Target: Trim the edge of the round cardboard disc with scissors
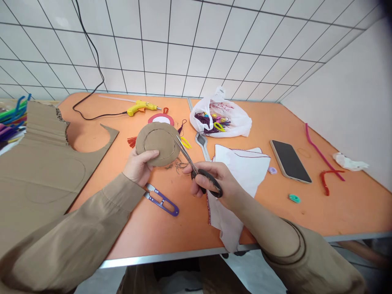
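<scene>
Left hand (139, 168): gripped a round brown cardboard disc (161, 142) at its lower left, thumb on the face.
Disc face: bore a dark circular line inside the rim.
Right hand (226, 179): held black-handled metal scissors (191, 163), blade tips at the disc's right edge.
Beside left cuff: blue-purple thread snips (174, 210) lay on the orange tabletop (183, 232).
Far side: a yellow glue gun (139, 108) lay left of a white plastic bag (240, 122).
Right side: a dark-screened rectangular phone (290, 160) lay beyond a white cloth with dark red stitching (240, 167).
</scene>
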### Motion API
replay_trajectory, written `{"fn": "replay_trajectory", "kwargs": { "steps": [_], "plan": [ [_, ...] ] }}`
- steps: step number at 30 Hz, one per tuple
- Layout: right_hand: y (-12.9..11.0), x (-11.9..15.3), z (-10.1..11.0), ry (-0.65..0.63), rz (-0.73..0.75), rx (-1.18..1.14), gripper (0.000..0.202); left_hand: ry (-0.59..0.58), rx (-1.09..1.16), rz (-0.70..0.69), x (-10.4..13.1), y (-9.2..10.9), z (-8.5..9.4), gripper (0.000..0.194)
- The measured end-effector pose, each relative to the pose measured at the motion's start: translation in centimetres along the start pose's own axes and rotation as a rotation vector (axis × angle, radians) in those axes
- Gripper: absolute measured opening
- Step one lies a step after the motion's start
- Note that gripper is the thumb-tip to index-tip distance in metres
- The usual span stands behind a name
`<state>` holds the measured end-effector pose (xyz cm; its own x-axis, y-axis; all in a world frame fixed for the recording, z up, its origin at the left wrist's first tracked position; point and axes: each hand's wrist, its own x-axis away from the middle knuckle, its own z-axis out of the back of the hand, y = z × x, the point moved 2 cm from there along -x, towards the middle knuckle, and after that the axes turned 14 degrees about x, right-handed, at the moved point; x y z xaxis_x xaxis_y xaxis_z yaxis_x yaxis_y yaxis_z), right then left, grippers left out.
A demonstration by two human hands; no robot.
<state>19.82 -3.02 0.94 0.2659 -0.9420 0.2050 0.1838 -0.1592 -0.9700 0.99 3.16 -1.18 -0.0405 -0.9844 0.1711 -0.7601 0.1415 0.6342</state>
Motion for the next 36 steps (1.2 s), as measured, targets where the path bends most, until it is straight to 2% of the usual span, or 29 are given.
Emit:
{"fn": "replay_trajectory", "kwargs": {
  "steps": [5,9,14,26,36],
  "plan": [
    [0.15,-0.08,0.16,0.001,0.018,0.010,0.035,-0.054,-0.008,0.025,0.15,0.03,-0.34,0.039],
    [0.14,-0.01,0.23,-0.009,0.013,0.017,0.033,-0.025,0.003,0.043,0.01,0.02,-0.19,0.034],
    [0.08,-0.08,0.20,-0.011,0.011,0.013,0.032,-0.058,0.035,0.020,-0.23,0.02,-0.04,0.030],
    [0.24,-0.17,0.35,-0.017,-0.011,0.009,0.042,-0.060,0.013,0.033,-0.32,0.24,0.28,0.027],
    [0.02,-0.16,0.35,-0.026,-0.020,-0.003,0.037,-0.056,0.036,0.057,-0.48,0.28,0.30,0.027]
  ]
}}
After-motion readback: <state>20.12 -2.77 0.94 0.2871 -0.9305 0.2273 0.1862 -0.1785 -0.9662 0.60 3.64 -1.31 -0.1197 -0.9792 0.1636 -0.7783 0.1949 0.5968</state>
